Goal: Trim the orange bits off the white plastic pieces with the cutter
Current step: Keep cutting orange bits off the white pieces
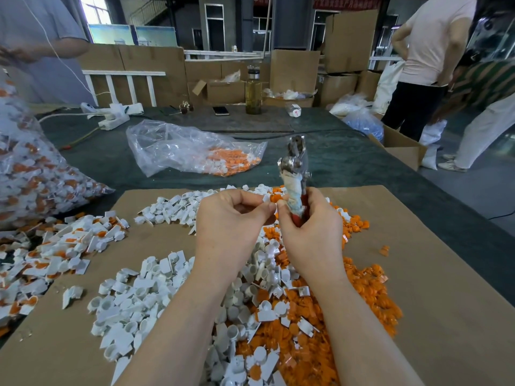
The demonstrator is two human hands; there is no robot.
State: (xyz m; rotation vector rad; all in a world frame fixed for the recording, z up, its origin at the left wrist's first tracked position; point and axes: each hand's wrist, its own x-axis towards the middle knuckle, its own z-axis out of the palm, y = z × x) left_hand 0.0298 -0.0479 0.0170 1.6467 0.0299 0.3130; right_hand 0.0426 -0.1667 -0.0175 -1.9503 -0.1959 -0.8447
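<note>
Steel cutter (pixel 295 174) gripped, right hand (pixel 309 232)

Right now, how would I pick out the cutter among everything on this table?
Start at the brown cardboard sheet covered in white and orange plastic pieces. Above its far middle, the right hand grips the metal cutter upright. It is the only shiny steel tool, with cloth-wrapped red handles and its jaws pointing up.

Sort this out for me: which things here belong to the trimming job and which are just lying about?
In the job: cutter gripped by the right hand; white-and-orange piece pinched by the left hand; white pieces pile; orange bits pile; untrimmed pieces.

Lying about: phone; glass bottle; power strip.
</note>
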